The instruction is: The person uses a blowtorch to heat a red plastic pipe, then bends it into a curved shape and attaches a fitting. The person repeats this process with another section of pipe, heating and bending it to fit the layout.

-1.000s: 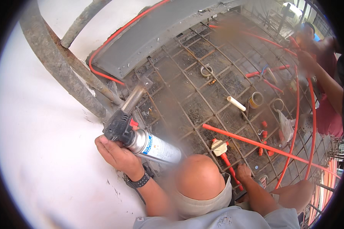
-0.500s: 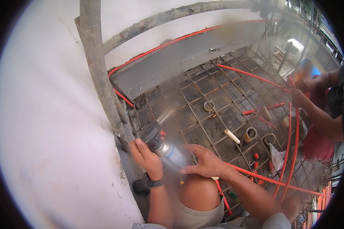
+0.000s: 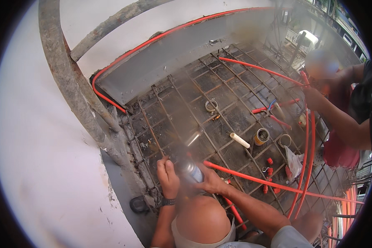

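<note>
A handheld gas torch [image 3: 194, 172] is between my hands, above my bent knee. It has a metal-and-blue canister, and a haze over the view blurs its dark head. The shiny nozzle points up and to the right over the steel mesh. Around the lower canister, my right hand [image 3: 212, 180] is closed. My left hand [image 3: 168, 178], with a dark band on its wrist, is closed at the torch head; the fingertips are partly hidden. Just right of my right hand, the end of a long orange pipe [image 3: 252, 178] rests over the mesh.
A rebar grid [image 3: 219, 149] covers the dark floor. On it lie a tape roll [image 3: 211, 106], a white tube [image 3: 239, 140], an open can [image 3: 261, 137] and red fittings [image 3: 270, 171]. Scaffold poles [image 3: 70, 87] stand left. At right, a co-worker's hands [image 3: 316, 99] hold orange pipe.
My right hand has closed around the canister. The torch is turned more upright, and the view has shifted, with the scene moving left. The long pipe's end now shows beside my right hand.
</note>
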Tool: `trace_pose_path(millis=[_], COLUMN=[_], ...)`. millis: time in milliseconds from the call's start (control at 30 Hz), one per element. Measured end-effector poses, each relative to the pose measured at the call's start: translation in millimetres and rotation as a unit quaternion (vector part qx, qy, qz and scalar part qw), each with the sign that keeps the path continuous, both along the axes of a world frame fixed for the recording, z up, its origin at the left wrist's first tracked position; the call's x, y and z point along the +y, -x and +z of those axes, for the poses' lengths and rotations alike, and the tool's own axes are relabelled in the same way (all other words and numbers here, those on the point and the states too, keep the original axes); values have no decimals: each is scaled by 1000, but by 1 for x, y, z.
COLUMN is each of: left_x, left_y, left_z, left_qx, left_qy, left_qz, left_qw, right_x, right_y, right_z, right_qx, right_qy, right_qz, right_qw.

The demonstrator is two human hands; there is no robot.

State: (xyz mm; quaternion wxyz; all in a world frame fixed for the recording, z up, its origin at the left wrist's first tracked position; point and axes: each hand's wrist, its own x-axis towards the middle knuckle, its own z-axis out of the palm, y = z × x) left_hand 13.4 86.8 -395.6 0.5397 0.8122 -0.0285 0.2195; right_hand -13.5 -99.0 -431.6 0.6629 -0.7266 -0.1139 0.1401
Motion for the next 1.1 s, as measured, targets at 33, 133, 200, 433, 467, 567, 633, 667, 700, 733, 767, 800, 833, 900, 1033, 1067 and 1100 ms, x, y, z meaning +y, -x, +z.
trace_pose_path(millis=[33, 133, 200, 433, 467, 567, 633, 667, 700, 733, 767, 800, 833, 900, 1033, 1067, 1100], left_x=[0, 0, 2, 16, 16, 15, 16, 17, 18, 19, 20, 21, 21, 21, 23, 25, 28], left_y=[2, 4, 9, 6, 6, 5, 5, 6, 6, 6, 6, 6, 6, 7, 8, 8, 7], left_z=[-4, -9, -9, 2, 3, 4, 5, 5, 5, 5, 5, 5, 5, 5, 8, 10, 14], left_qx=[-14, -18, -11, -69, -76, -91, -94, -94, -95, -96, -102, -108, -117, -104, -116, -131, -147], left_qy=[-20, -26, -28, -75, -59, -20, -11, -26, -40, -55, -51, -48, -38, -12, 19, 19, 25], left_qz=[-8, -1, 38, 82, 85, 88, 84, 91, 98, 105, 110, 114, 114, 133, 109, 79, 44], left_qw=[1000, 999, 999, 991, 992, 992, 992, 991, 990, 988, 987, 986, 986, 986, 987, 988, 988], right_x=[-1, -2, 2, 9, 9, 9, 9, 8, 8, 8, 8, 8, 8, 8, 5, 2, -1], right_y=[2, 2, -2, -17, -18, -22, -23, -23, -24, -25, -26, -27, -27, -30, -34, -36, -37], right_z=[-2, 1, 5, 17, 20, 28, 33, 35, 37, 38, 39, 39, 40, 42, 53, 58, 64], right_qx=[18, 37, 40, 28, 21, 27, 35, 47, 30, 19, 9, 5, 1, -26, -73, -69, -72], right_qy=[-11, -21, -25, -19, -18, -33, -21, -19, -14, -13, -12, -5, 2, 7, 10, 19, 15], right_qz=[1, 15, 28, 75, 76, 86, 89, 93, 92, 93, 92, 92, 92, 90, 86, 89, 97], right_qw=[1000, 999, 998, 997, 997, 995, 995, 994, 995, 995, 996, 996, 996, 996, 994, 994, 993])
